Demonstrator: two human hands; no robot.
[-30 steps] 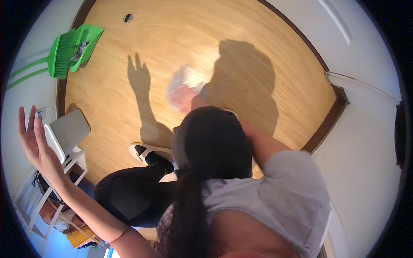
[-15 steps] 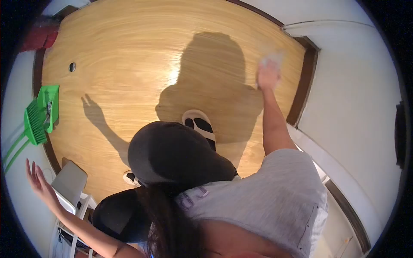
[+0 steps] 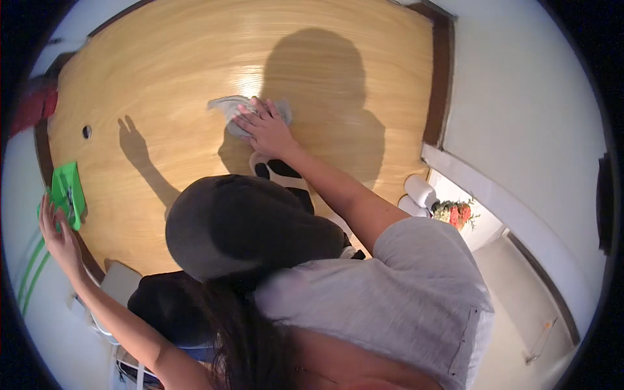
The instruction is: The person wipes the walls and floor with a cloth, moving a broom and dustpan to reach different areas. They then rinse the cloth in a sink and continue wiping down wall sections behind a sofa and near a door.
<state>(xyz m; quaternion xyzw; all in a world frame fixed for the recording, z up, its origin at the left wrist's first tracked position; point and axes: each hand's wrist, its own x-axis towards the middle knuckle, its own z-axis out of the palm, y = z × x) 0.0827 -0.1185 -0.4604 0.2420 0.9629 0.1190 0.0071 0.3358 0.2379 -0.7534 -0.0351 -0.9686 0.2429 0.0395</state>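
My right hand (image 3: 268, 133) presses a grey cloth (image 3: 235, 104) against the wood-look floor (image 3: 188, 84), just ahead of my foot in a sandal (image 3: 286, 170). Its fingers lie over the cloth, whose edges stick out on both sides. Over at the left, my left hand (image 3: 60, 237) is raised with fingers apart and holds nothing. It overlaps the lower part of a green dustpan (image 3: 75, 188) in this view, and hides most of the broom head there.
A small round dark object (image 3: 86, 132) lies on the floor at the left. Dark baseboards (image 3: 439, 78) edge the floor. White cylinders (image 3: 420, 190) and flowers (image 3: 458, 213) are at the right. A red item (image 3: 36, 110) sits at the far left, and a grey-white box (image 3: 121, 281) below.
My right hand has swept the cloth from near the right baseboard leftward to the floor before my foot. My view has shifted, and flowers now show at the right. My left hand stays raised.
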